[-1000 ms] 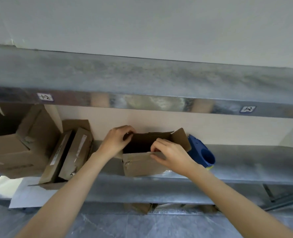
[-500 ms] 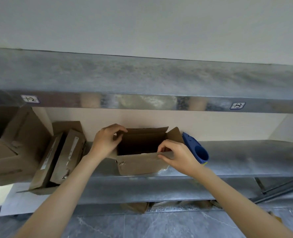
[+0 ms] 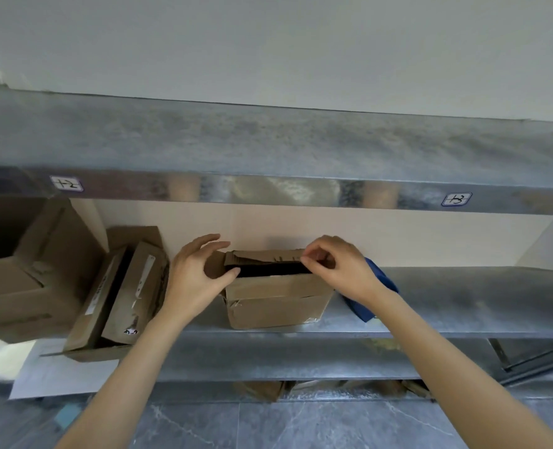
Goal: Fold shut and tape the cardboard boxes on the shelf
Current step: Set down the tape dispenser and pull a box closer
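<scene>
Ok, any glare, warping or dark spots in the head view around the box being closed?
Head view: the wide lens bows the shelf lines; the upper shelf lip gives blurry reflections, no harsh glare; the box opening is pure shadow, contents unreadable.

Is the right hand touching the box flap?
Touching. Head view: the right hand pinches the far flap of the box at its right end.
</scene>
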